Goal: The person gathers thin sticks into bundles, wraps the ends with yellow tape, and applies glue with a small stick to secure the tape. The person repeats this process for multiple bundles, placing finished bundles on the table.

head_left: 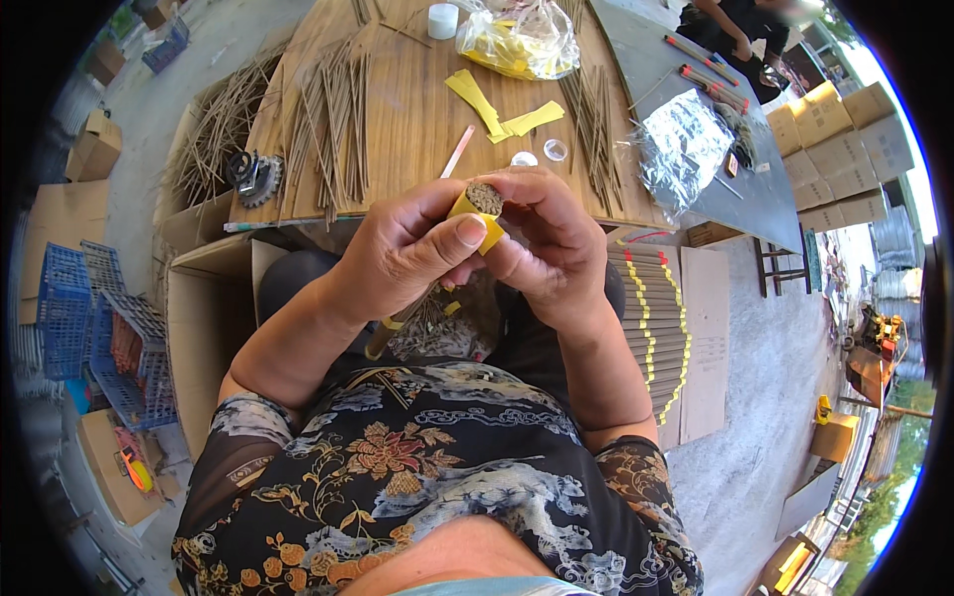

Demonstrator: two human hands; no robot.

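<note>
Between both hands is a bundle of thin brown sticks, like incense sticks (484,197), its round end facing up and its other end slanting down to the left over my lap. A yellow paper band (491,234) goes round the bundle near the top. My left hand (412,238) grips it from the left, thumb pressed on the paper. From the right, my right hand (547,238) closes on the bundle with bent fingers and thumb at the band. Beyond the hands, yellow paper strips (502,119) lie fanned on the wooden table (417,129).
Loose brown sticks (328,129) lie on the table, beside a clear bag of yellow paper (519,45), a white jar (443,20) and a toothed metal part (255,179). Banded bundles (658,328) rest on cardboard at right. Blue crates (129,348) stand left; another person (740,40) sits far right.
</note>
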